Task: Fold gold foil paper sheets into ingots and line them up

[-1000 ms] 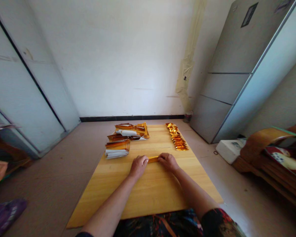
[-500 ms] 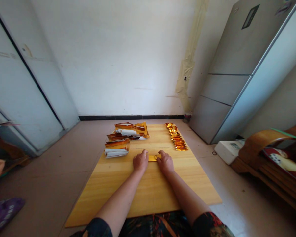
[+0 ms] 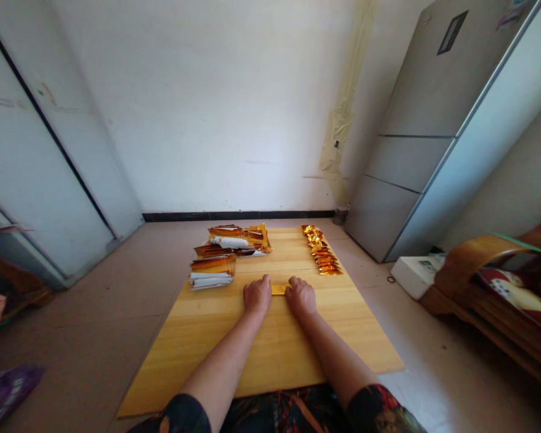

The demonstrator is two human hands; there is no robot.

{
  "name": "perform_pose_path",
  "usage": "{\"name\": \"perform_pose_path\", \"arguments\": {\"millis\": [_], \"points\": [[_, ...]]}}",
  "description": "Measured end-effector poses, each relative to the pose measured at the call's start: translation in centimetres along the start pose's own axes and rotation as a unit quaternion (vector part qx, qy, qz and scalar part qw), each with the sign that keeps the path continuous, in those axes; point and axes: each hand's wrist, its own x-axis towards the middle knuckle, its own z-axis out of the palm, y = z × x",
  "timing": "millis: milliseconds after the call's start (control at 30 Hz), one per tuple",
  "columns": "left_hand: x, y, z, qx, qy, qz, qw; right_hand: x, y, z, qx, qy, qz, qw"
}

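A small golden foil strip [image 3: 278, 290] lies low over the table between my hands, its ends hidden by the fingers. My left hand [image 3: 257, 296] is closed on its left end, thumb side up. On the right end, my right hand [image 3: 301, 297] is closed with curled fingers. Beyond my left hand sit stacks of flat orange-brown and white wrappers [image 3: 213, 272], with more wrappers [image 3: 238, 237] behind them. A row of shiny gold folded foil pieces [image 3: 325, 255] runs along the table's far right side.
The wooden table [image 3: 270, 355] reaches from my lap toward the wall. A grey refrigerator [image 3: 401, 156] stands at the right, near a white box [image 3: 415, 275] and a wooden seat [image 3: 482, 282]. On the left floor lies a purple bag [image 3: 9, 391].
My right hand's fingers have curled in more over the foil strip's right end. My left hand keeps its place. The whole view has shifted slightly.
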Motion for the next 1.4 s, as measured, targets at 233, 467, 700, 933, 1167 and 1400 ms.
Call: {"name": "perform_pose_path", "arguments": {"millis": [233, 467, 700, 933, 1167, 1400], "points": [[-0.16, 0.37, -0.1, 0.008, 0.009, -0.002, 1.0, 0.0, 0.18, -0.2, -0.011, -0.011, -0.012, 1.0], [-0.18, 0.35, 0.27, 0.02, 0.019, -0.001, 1.0, 0.28, 0.09, -0.45, -0.018, -0.033, -0.008, 0.999], [-0.09, 0.35, 0.25, 0.018, 0.01, -0.002, 1.0, 0.38, 0.08, -0.64, -0.019, -0.035, -0.01, 0.999], [-0.01, 0.59, -0.13, 0.011, -0.008, -0.019, 1.0, 0.27, 0.11, -0.12, -0.022, -0.016, -0.008, 1.0], [-0.02, 0.18, 0.38, 0.016, 0.0, -0.009, 1.0, -0.02, -0.02, -0.12, -0.042, -0.007, -0.028, 0.999], [0.16, -0.17, 0.3, 0.025, 0.022, 0.092, 0.995, -0.24, 0.0, -0.22, -0.056, -0.01, -0.046, 0.997]]}}
